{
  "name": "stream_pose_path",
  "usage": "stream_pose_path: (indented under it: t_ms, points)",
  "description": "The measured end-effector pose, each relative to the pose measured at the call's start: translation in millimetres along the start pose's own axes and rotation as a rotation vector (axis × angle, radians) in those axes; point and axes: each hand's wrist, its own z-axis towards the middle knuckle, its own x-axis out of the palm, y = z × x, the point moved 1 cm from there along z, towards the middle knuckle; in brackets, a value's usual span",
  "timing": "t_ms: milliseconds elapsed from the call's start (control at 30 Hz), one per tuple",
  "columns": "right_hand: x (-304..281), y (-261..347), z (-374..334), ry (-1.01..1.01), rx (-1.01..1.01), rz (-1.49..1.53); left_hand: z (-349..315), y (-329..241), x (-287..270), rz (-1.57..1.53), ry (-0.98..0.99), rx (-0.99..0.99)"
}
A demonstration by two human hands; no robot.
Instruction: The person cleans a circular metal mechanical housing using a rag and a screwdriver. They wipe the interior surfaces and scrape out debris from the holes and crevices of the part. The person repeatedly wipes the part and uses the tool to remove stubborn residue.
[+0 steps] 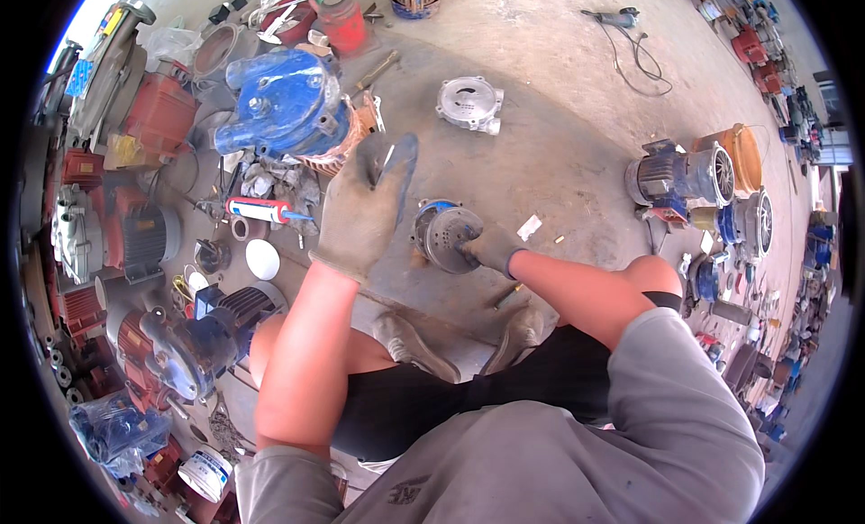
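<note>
1. Grey metal disc [453,243]: lies nearer the wearer than the blue casing [279,100] and to its right, overlapping in view a blue-rimmed round part [436,206]; whether they touch cannot be told.
2. Right hand [492,252]: gloved, clamped on the disc's right edge. A firm rim grip probably gives the best control of tilt.
3. Left hand [362,195]: gloved, raised just on the near side of the blue casing, well apart from the right; whether its fingers hold anything cannot be told. Supporting the disc's opposite edge would likely balance it.
4. Alignment: matching the rims by eye before applying pressure seems wise; a skewed disc may bind.
5. Silver cast part [469,104]: right of the blue casing, best left undisturbed.
</note>
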Motion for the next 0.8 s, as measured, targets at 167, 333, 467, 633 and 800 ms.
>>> stream_pose_path:
  t_ms: [167,333,467,633,800]
  points:
    - [33.9,25.9,34.4,-0.057,-0.033,-0.290,-2.1,-18.4,-16.8,-0.022,0.005,-0.030]
    - [37.2,1.7,59.3,-0.034,-0.015,-0.178,1.2,-12.3,-13.4,-0.013,-0.008,-0.011]
    - [36.1,11.1,59.2,-0.019,0.008,-0.166,4.6,-10.0,-19.8,0.032,0.016,-0.010]
    - [40.2,7.8,63.7,-0.018,0.034,-0.174,6.0,-10.2,-19.0,0.026,0.036,0.012]
    - [42.7,-4.9,74.2,-0.054,0.037,-0.082,10.3,2.1,-13.1,0.083,0.015,0.045]
